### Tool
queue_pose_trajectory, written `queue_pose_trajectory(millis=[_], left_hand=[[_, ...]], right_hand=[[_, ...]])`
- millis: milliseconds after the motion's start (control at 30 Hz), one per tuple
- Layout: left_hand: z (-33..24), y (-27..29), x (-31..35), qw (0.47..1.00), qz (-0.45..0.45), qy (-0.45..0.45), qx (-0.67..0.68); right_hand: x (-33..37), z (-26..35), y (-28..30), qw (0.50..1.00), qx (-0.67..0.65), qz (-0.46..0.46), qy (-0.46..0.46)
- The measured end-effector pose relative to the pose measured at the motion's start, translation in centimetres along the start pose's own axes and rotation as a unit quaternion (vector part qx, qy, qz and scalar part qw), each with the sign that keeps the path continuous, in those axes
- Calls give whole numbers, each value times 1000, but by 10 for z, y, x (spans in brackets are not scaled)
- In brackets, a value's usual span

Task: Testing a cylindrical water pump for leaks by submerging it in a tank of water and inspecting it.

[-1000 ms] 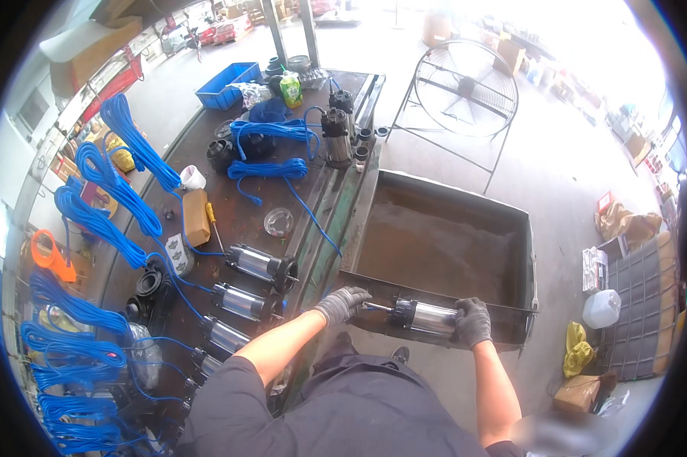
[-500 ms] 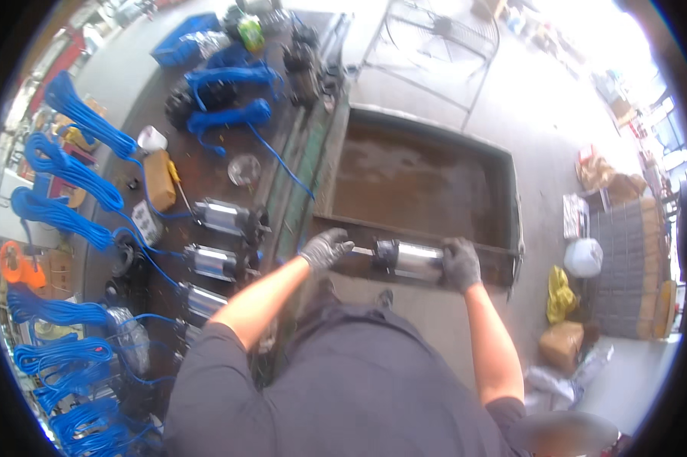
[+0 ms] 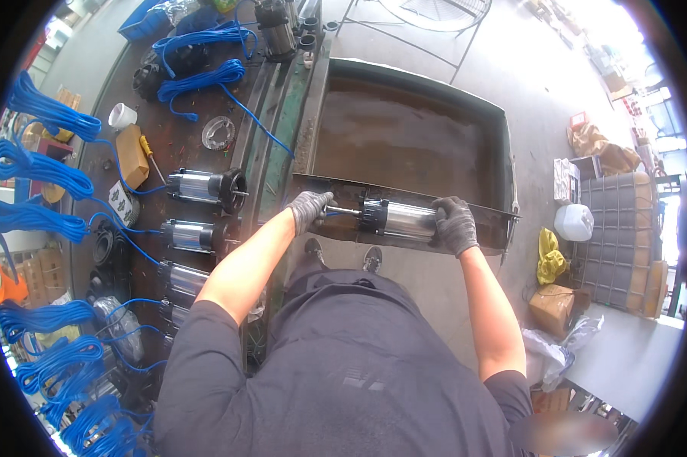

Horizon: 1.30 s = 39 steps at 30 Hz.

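Note:
A silver cylindrical pump motor (image 3: pixel 409 220) with a black left end lies sideways at the near ledge of the water tank (image 3: pixel 502 113). Its thin metal shaft (image 3: pixel 345 211) points left. My left hand (image 3: pixel 309 211), in a dark grey glove, closes its fingertips on the free end of that shaft. At the opposite end, my right hand (image 3: pixel 456 225), gloved alike, wraps over the motor's right end and hides it. Brownish water fills the tank beyond the ledge.
On the left bench stand several similar motors (image 3: pixel 189 235) with blue cables, beside coiled blue cable (image 3: pixel 43 167), a screwdriver (image 3: pixel 146 146) and a brown block (image 3: pixel 133 157). A caged container (image 3: pixel 613 242) and a white jug (image 3: pixel 574 222) stand at right. A fan (image 3: pixel 438 9) is beyond the tank.
The whole view has shifted, so bench and tank now sit higher and farther left in the picture. Both hands keep their hold on the motor and its shaft.

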<state>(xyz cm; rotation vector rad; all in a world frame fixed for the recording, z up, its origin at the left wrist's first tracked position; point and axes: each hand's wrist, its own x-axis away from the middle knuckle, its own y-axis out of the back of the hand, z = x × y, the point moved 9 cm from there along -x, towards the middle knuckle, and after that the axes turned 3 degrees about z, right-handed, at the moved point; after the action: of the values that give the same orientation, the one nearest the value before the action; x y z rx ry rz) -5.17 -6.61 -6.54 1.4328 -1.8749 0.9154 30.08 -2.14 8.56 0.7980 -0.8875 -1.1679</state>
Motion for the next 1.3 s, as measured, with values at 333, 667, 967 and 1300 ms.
queue_pose_trajectory(millis=[333,667,967,1300], left_hand=[[-50,-1,40,825,-100,-400,-386],[-40,3,41,901,-85,-332,-266],[-3,0,11,998,21,-53,13],[-32,-7,50,823,-130,-467,-295]], right_hand=[[0,1,-1,1000,0,4,11],[0,2,0,1000,1,13,8],[-1,1,-3,1000,6,16,10],[-1,-3,-1,1000,-2,-15,15]])
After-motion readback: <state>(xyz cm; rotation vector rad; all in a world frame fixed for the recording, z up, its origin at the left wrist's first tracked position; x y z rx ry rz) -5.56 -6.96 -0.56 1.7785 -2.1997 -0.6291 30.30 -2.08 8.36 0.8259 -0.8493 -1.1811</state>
